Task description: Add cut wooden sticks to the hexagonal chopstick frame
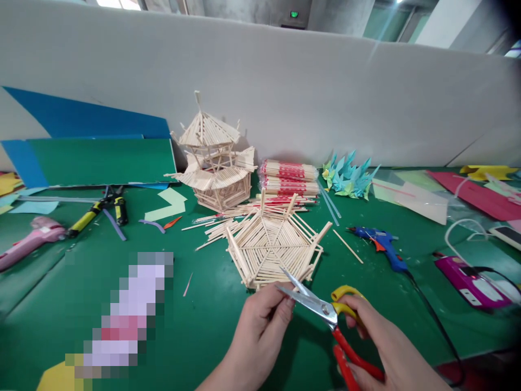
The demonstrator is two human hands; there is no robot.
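Observation:
My right hand [380,339] grips red-and-yellow scissors [329,315], whose open blades point up and left. My left hand [260,326] is pinched closed right at the blade tips; whatever it holds is too small to make out. Both hands hover at the near edge of a hexagonal frame of wooden sticks [274,244] lying flat on the green table [195,320]. Behind it stands a small pagoda of sticks [214,163], with loose sticks [220,225] scattered between them.
Bundles of wrapped chopsticks [288,179] and teal paper cranes [348,176] lie at the back. A blue glue gun [382,244] with its cord is to the right, a pink device [468,279] beyond it. Yellow-handled cutters [97,209], a pink tool [28,239] and coloured sheets [93,157] lie left.

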